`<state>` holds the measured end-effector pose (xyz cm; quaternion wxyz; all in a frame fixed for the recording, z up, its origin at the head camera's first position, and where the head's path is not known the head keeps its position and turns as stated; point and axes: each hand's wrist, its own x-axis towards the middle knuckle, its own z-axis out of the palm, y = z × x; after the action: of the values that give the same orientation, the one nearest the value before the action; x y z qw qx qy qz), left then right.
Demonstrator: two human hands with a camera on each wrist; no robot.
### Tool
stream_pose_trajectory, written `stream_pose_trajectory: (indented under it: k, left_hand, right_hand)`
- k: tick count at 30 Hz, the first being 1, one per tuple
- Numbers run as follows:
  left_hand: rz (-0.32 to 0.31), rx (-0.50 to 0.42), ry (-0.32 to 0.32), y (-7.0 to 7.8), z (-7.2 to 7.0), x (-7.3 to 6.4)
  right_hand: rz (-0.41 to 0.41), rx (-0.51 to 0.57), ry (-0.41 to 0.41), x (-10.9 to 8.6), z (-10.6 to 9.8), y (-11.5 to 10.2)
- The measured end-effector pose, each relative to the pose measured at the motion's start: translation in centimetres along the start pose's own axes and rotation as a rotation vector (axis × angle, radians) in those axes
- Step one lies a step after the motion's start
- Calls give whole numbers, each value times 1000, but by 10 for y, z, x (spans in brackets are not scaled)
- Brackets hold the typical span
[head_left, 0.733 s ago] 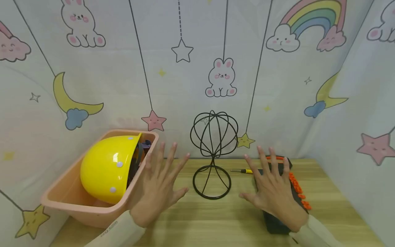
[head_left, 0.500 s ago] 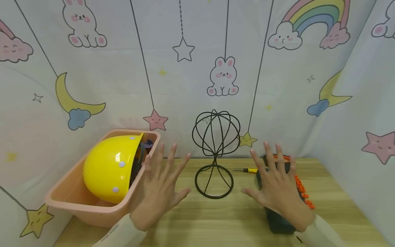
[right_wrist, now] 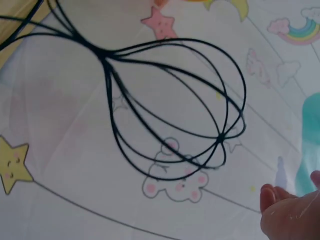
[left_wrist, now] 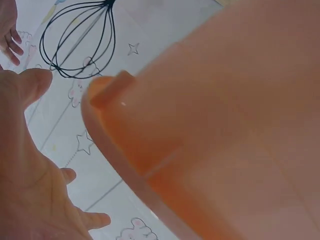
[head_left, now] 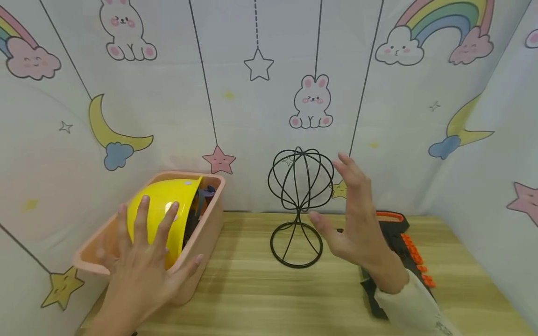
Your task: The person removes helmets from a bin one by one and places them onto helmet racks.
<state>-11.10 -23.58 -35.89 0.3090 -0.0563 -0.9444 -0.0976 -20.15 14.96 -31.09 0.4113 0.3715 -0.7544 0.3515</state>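
**Plainly, the left hand [head_left: 145, 273] and right hand [head_left: 357, 226] are both released, with a black wire stand [head_left: 299, 208] between them**

At the far left, a pink plastic bin [head_left: 207, 249] sits on the wooden counter [head_left: 252, 294]. A glossy yellow helmet [head_left: 158, 191] with pale dots lies tipped in it, its rim towards the right. The left hand is spread in front of helmet and bin, holding nothing; whether its fingertips touch the helmet cannot be told. In the left wrist view, a gap shows between this hand and the bin's rim.

Next comes the stand, upright on its ring base, its round cage before a white printed cloth [head_left: 269, 116]. Just to its right, the right hand is raised, fingers gently bent and thumb apart, grasping nothing. The right wrist view shows it clear of the cage. Partly behind that forearm lies a black case [head_left: 397, 240] with a row of orange pieces [head_left: 414, 250].
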Motion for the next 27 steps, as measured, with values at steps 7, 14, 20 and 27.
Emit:
stream_pose_trajectory:
  k: [7, 14, 20, 27]
  left_hand:
    - [-113, -27, 65, -40, -9, -18]
    - [-315, 45, -93, -75, -18, -24]
    - [-370, -6, -140, -97, -11, -29]
    - [-313, -94, -120, -115, 6, -35]
  right_hand:
    - [-53, 99, 11, 7, 37, -10]
    - [-92, 140, -17, 11, 69, -15]
    - [-94, 121, -38, 13, 95, -22]
    - [-103, 75, -195, 10, 131, -29]
